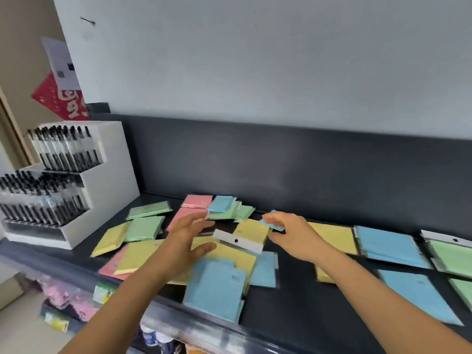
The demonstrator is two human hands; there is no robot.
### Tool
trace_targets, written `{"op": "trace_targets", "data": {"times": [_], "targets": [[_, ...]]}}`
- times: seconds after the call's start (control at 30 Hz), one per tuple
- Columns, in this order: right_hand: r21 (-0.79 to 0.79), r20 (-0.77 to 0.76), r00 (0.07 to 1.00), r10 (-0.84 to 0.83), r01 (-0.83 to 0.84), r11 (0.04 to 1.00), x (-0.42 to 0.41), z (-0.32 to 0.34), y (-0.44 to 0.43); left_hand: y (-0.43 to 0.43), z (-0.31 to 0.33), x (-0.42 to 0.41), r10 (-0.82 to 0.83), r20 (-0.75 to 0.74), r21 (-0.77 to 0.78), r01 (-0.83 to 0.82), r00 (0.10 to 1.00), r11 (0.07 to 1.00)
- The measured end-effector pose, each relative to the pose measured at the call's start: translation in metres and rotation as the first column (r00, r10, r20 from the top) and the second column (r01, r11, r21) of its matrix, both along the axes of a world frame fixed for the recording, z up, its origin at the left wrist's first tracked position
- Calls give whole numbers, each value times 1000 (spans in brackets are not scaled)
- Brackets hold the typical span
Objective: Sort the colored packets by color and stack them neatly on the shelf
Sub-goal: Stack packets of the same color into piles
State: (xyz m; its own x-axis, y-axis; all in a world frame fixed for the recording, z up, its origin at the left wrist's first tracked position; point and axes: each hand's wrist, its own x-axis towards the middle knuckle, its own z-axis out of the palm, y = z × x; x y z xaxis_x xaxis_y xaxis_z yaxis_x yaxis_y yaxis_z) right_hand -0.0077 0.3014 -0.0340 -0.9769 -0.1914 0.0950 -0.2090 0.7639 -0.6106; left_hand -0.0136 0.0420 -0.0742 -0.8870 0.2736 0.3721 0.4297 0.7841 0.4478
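Head-worn view, close, down onto shelf [293, 300]

One white pen stand [109, 175] sits at the left end of one dark shelf [293, 315], holding two tiers of black pens [63, 149], too many and too blurred to count. Right of the pen stand lie three pink packets [196, 201], at least five green packets [144, 228], about six yellow packets [332, 237] and about six blue packets [390, 245]; several overlap, so the true tallies may run higher. Two hands hover right of the pen stand as well: one left hand [187, 236] with nothing in it and one right hand [293, 236] pinching one more blue packet [272, 223]
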Motion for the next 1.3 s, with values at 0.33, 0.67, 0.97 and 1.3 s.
{"op": "trace_targets", "data": {"times": [0.33, 0.67, 0.97, 1.3], "targets": [[171, 18, 1000, -7, 4, 985, -67, -9, -163, -159, -11, -84, -1, 193, -131, 26, 981, 991], [486, -29, 989, -145, 140, 862, -85, -35, -203, -171, -23, -96, -47, 301, -214, 116, 953, 970], [656, -154, 988, -30, 125, 744, -83, -34, -211, -162, 1, -88, 5, 131, -416, 51, 991, 908], [306, -225, 955, -191, 256, 917, -57, 1, -188, -150, 35, -113, 20, 124, -542, 50, 992, 839]]}}
